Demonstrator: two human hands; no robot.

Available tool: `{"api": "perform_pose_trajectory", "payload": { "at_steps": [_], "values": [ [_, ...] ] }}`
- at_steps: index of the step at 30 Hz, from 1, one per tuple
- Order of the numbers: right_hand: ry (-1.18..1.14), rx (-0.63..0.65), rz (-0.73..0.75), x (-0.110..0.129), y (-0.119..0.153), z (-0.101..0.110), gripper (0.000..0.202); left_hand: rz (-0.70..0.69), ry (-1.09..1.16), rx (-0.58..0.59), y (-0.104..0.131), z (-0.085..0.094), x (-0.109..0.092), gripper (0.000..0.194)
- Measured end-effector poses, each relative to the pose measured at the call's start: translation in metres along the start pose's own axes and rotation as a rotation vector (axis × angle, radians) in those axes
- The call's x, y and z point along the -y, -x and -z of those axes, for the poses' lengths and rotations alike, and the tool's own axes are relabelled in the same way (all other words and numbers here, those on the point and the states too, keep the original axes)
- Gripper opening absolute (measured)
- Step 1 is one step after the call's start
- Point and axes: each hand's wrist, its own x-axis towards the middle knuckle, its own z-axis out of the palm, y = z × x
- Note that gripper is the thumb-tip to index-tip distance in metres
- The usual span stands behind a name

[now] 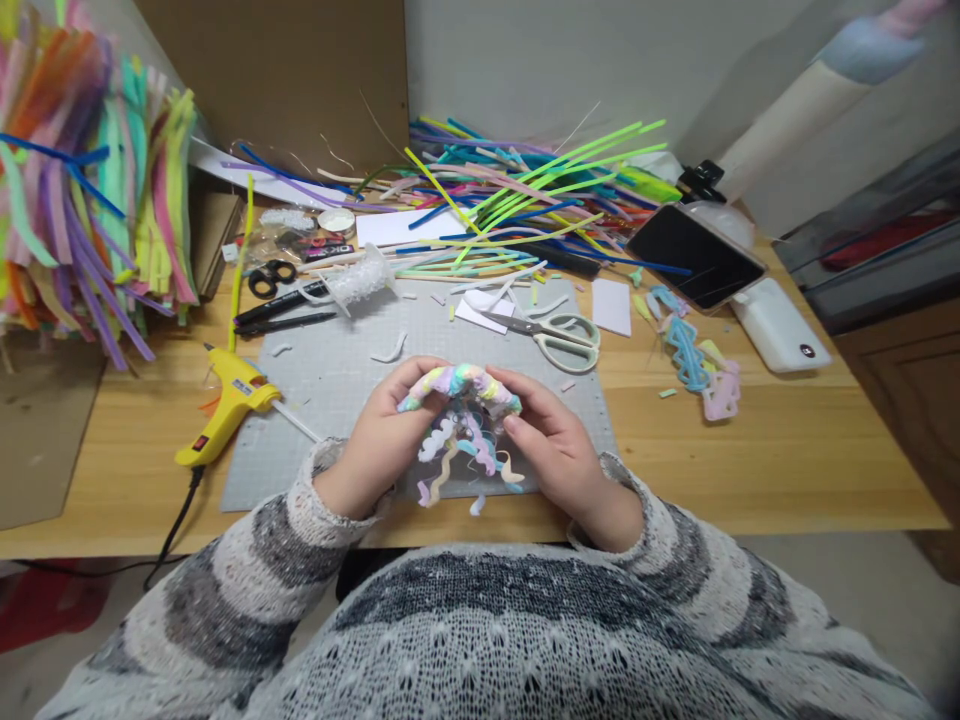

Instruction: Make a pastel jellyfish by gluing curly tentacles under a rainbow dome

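Observation:
Between my two hands is a pastel pipe-cleaner jellyfish (459,380), its arched top striped in pink, yellow, teal and purple. Wavy tentacles in white, cream, lilac and blue dangle below it. My left hand (390,420) grips the left end of the arch, thumb in front and fingers behind. On the other end, my right hand (551,430) closes with its thumb near the lower edge. Part of the jellyfish is hidden behind my fingers. It is held just above a grey cutting mat (300,440).
A yellow glue gun (232,400) lies left, its cord over the table edge. Scissors (566,340), a spool of clear beads (360,280) and black pens (285,310) lie ahead. Loose pipe cleaners (510,190) pile up behind; a phone (697,255) and white power bank (780,325) are right.

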Motion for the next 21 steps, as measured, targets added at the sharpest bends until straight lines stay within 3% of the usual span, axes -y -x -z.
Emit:
{"api": "perform_pose_trajectory", "payload": {
  "at_steps": [15, 21],
  "values": [
    [0.062, -0.003, -0.002, 0.0000, 0.0001, -0.0002, 0.037, 0.039, 0.007, 0.020, -0.0006, 0.0002, 0.0006, 0.018],
    [-0.031, -0.023, -0.059, 0.0005, -0.0023, -0.0003, 0.034, 0.058, 0.043, 0.033, -0.0017, -0.0003, 0.0035, 0.015]
  ]
}}
